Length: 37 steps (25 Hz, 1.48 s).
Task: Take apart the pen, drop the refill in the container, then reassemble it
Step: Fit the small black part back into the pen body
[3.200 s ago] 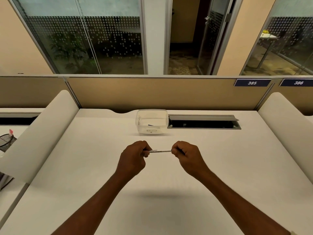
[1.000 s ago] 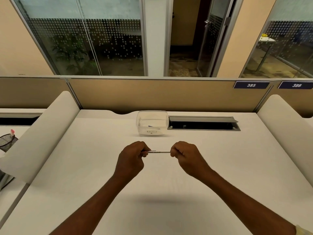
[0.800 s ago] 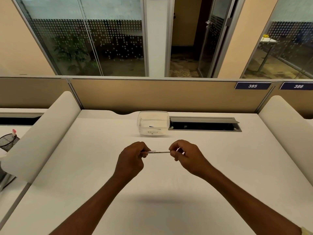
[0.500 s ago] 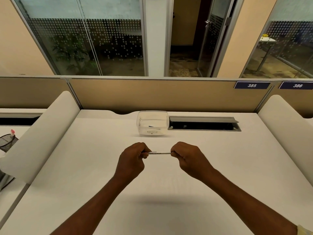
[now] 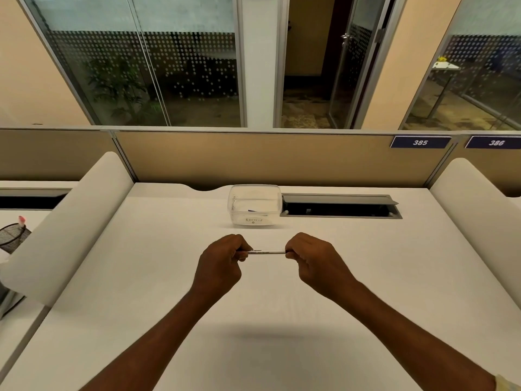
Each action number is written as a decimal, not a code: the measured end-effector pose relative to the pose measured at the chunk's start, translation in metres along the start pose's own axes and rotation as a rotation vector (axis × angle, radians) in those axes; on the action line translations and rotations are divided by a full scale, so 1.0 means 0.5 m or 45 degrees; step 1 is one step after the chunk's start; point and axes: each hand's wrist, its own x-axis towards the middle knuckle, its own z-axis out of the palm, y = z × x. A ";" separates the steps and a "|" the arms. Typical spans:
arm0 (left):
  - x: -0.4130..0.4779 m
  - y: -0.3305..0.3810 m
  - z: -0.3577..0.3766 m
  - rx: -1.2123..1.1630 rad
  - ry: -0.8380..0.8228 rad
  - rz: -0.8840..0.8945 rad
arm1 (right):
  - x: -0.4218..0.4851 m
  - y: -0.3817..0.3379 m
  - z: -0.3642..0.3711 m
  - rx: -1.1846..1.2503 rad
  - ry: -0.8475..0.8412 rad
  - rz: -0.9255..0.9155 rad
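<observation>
Head view: pen (image 5: 266,252) level between left hand (image 5: 221,265) and right hand (image 5: 311,263).

White desk (image 5: 141,277); open cable tray (image 5: 341,206); mesh pen cup (image 5: 12,237) far left; labels 385 (image 5: 420,142), 386 (image 5: 496,142).

I hold a white pen (image 5: 266,252) level above the white desk (image 5: 366,277), my left hand (image 5: 220,263) pinching one end and my right hand (image 5: 313,261) closed around the other. Beyond my hands a clear container (image 5: 254,205) sits on the desk, just beside a dark cable slot (image 5: 341,206), with something small and dark inside
</observation>
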 end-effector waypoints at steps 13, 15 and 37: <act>0.010 0.006 0.003 -0.015 -0.020 0.014 | -0.005 0.005 -0.008 0.132 0.017 0.111; 0.009 0.006 0.008 -0.011 -0.021 0.022 | -0.006 0.005 -0.008 0.049 0.050 0.031; 0.023 0.005 0.036 0.097 0.049 0.101 | 0.016 0.047 0.010 0.426 -0.187 0.559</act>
